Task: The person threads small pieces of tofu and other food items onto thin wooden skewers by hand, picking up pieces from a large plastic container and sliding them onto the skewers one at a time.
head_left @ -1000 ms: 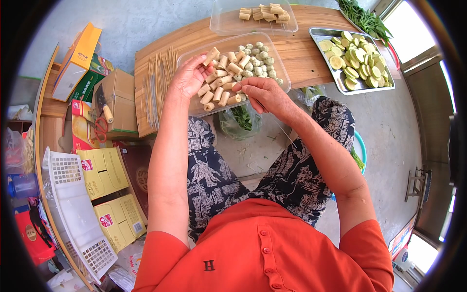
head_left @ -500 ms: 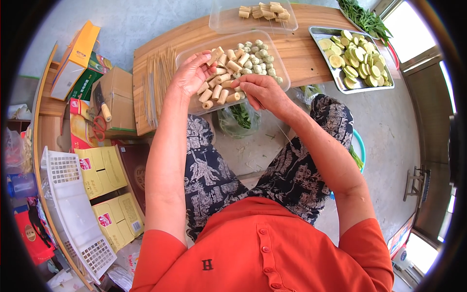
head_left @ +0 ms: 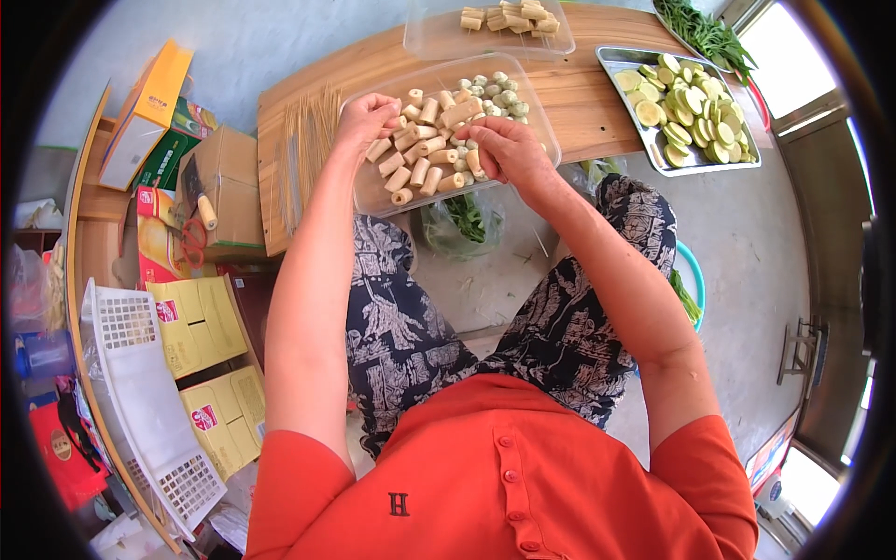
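Note:
A clear plastic tray (head_left: 549,140) in front of me holds many short beige food rolls (head_left: 419,174) and pale green-grey balls (head_left: 509,97). Over its left part, my left hand (head_left: 368,123) is closed, thumb and fingers pinched together; whatever they hold is too small to make out. My right hand (head_left: 513,154) is closed above the middle of the tray. At its fingertips is a beige roll (head_left: 460,114), raised above the others and pointing toward my left hand. Thin wooden skewers (head_left: 310,140) lie on the table left of the tray.
On the wooden table (head_left: 583,107), another clear tray (head_left: 425,39) holds skewered beige pieces. A metal tray (head_left: 653,154) of green slices stands to the right, near leafy greens (head_left: 705,37). Left are cardboard boxes (head_left: 229,177), a knife (head_left: 201,198), red scissors (head_left: 193,241) and a white basket (head_left: 140,401).
My left hand has moved slightly down, its fingers now pinched; the roll formerly at its fingertips no longer shows there. My right hand has risen slightly, and a raised roll shows at its fingertips.

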`<act>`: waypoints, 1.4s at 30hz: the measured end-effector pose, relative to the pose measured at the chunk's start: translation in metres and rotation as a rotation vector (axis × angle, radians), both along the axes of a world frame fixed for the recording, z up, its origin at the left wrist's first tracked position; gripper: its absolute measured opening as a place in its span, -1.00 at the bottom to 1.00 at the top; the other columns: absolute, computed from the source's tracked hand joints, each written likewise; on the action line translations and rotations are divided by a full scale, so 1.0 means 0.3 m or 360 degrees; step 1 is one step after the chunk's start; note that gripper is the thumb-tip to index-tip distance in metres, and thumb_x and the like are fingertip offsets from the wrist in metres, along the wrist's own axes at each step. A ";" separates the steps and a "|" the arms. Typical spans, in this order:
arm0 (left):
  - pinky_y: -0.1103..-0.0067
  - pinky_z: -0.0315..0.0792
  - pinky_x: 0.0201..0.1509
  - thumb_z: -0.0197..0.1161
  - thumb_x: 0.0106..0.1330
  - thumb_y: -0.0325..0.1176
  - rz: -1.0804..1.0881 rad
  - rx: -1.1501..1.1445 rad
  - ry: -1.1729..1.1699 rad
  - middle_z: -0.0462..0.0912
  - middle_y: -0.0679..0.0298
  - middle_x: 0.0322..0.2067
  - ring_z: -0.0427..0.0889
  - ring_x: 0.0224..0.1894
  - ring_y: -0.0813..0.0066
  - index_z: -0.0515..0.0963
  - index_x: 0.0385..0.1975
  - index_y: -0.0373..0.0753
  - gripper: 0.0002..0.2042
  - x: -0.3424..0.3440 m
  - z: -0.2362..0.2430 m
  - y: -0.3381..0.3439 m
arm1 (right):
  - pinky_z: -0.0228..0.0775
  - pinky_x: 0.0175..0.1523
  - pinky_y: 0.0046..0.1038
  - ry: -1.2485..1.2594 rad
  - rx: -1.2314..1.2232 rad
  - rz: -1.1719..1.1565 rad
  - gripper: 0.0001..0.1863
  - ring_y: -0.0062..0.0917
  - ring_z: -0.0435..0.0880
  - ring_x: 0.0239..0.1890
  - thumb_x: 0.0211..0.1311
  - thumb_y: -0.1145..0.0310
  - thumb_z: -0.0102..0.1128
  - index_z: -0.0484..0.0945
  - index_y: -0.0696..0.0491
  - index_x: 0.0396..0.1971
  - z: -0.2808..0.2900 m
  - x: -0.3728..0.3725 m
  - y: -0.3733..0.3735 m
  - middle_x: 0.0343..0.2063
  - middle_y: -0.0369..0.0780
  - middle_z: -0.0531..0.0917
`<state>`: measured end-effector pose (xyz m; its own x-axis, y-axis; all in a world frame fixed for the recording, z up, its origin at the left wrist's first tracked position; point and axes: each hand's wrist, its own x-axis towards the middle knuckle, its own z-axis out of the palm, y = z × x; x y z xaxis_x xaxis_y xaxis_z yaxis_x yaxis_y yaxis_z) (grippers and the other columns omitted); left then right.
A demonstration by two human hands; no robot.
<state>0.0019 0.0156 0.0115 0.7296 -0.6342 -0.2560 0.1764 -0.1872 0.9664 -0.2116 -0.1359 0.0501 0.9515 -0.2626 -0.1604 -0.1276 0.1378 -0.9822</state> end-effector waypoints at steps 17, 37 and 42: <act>0.30 0.42 0.01 0.04 0.23 -0.37 -0.0229 0.1648 -0.1601 0.50 0.10 -0.04 0.49 0.03 0.09 0.55 -0.18 -0.07 -0.79 0.016 -0.164 0.023 | -0.03 -0.62 -0.68 0.0037 -0.0036 0.0069 -0.74 -0.79 0.16 -0.76 0.37 0.30 -0.11 0.55 0.11 -0.27 0.015 -0.034 -0.008 -0.82 -0.44 0.30; 0.41 0.49 -0.18 0.33 -0.01 -0.25 0.0071 0.1122 -0.1126 0.62 0.16 -0.29 0.62 -0.27 0.19 0.57 -0.47 -0.17 -0.82 0.048 -0.148 -0.064 | -0.02 -0.61 -0.67 0.0093 -0.0196 0.0129 -0.74 -0.80 0.16 -0.76 0.36 0.29 -0.10 0.56 0.10 -0.28 0.030 -0.065 -0.001 -0.83 -0.45 0.29; 0.44 0.57 -0.14 0.17 0.23 -0.46 0.0200 -0.0517 0.0361 0.57 0.11 -0.29 0.61 -0.31 0.34 0.44 -0.27 -0.35 -0.86 -0.014 -0.029 -0.104 | -0.01 -0.61 -0.68 0.0102 -0.0257 0.0126 -0.74 -0.81 0.16 -0.76 0.36 0.29 -0.10 0.57 0.09 -0.28 0.025 -0.070 -0.001 -0.83 -0.46 0.28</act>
<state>-0.0025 -0.0156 0.0026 0.7544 -0.6183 -0.2207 0.3938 0.1573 0.9056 -0.2325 -0.1363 0.0577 0.9593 -0.2147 -0.1833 -0.1949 -0.0340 -0.9802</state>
